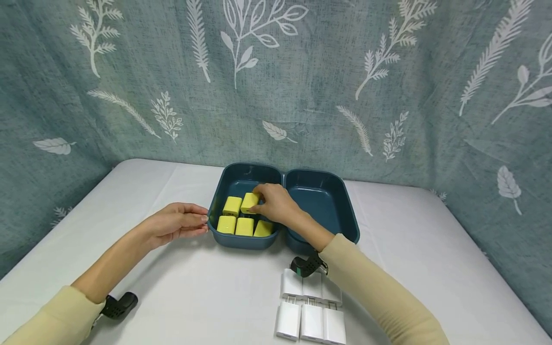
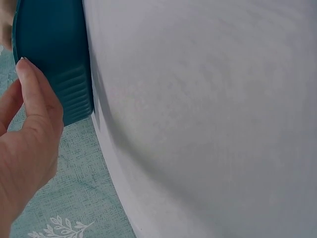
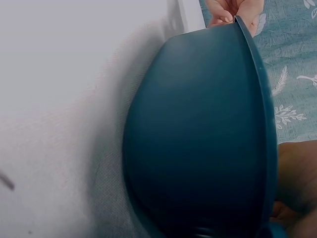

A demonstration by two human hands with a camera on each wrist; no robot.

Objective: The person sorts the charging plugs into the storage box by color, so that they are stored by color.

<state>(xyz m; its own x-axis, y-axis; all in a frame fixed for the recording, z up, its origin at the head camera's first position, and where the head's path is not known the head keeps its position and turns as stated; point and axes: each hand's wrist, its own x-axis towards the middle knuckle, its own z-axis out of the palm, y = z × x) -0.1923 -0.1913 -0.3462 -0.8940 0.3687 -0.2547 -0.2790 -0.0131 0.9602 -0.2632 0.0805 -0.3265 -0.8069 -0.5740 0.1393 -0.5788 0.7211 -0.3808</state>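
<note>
My right hand (image 1: 276, 203) reaches into the left blue-green container and pinches a yellow charger adapter (image 1: 249, 202) between thumb and fingers. Several other yellow charger adapters (image 1: 226, 224) lie in the near part of that container (image 1: 246, 243). My left hand (image 1: 178, 224) is at the container's left side, its fairly straight fingertips touching the wall near the rim. In the left wrist view, the left fingers (image 2: 33, 91) lie along the outside of the wall. The right wrist view shows the container's outer side, with the right hand (image 3: 299, 191) partly hidden behind the rim.
A second blue-green container (image 1: 325, 211) adjoins the first on the right. Several white charger adapters (image 1: 288, 320), some with prongs showing, lie in two rows on the white table (image 1: 194, 297), close to my right sleeve (image 1: 371, 287). A patterned curtain (image 1: 302, 120) hangs behind.
</note>
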